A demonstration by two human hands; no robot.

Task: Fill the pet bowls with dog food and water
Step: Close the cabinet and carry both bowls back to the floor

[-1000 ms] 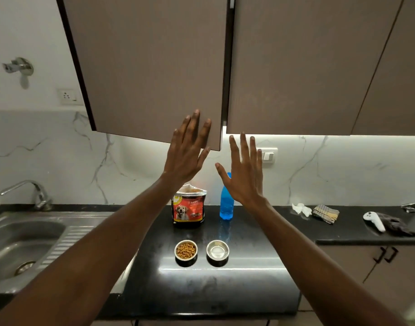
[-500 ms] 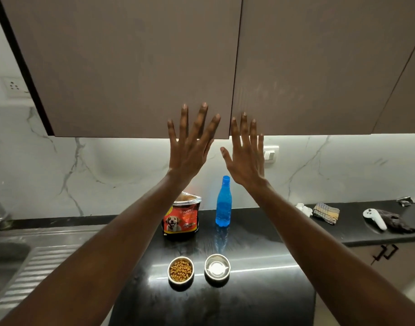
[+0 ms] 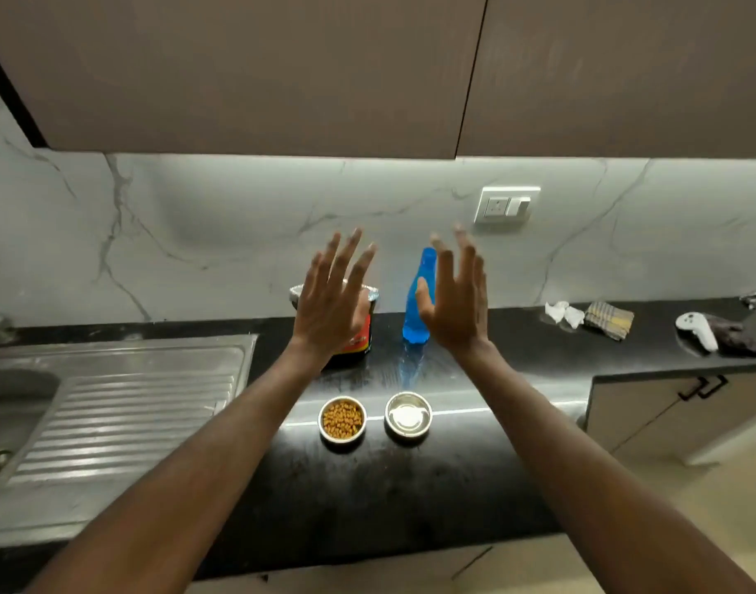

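Note:
Two small steel bowls stand side by side on the black counter (image 3: pixel 367 499). The left bowl (image 3: pixel 342 419) holds brown kibble; the right bowl (image 3: pixel 408 418) has a pale, shiny inside. Behind them a red dog food bag (image 3: pixel 359 336) stands open-topped, partly hidden by my left hand (image 3: pixel 331 304). A blue water bottle (image 3: pixel 417 308) stands upright to its right, partly behind my right hand (image 3: pixel 455 304). Both hands are raised in the air with fingers spread, holding nothing.
A steel sink and drainboard (image 3: pixel 110 413) fill the left. Brown wall cabinets (image 3: pixel 282 70) hang overhead. On the right counter lie crumpled tissue (image 3: pixel 562 312), a checked cloth (image 3: pixel 608 319), a white controller (image 3: pixel 697 330) and a dark cloth (image 3: pixel 736 336). A wall socket (image 3: pixel 506 204) sits above.
Both hands have dropped from in front of the wall cabinets to just above the bag and bottle. The view has tilted down and shifted right.

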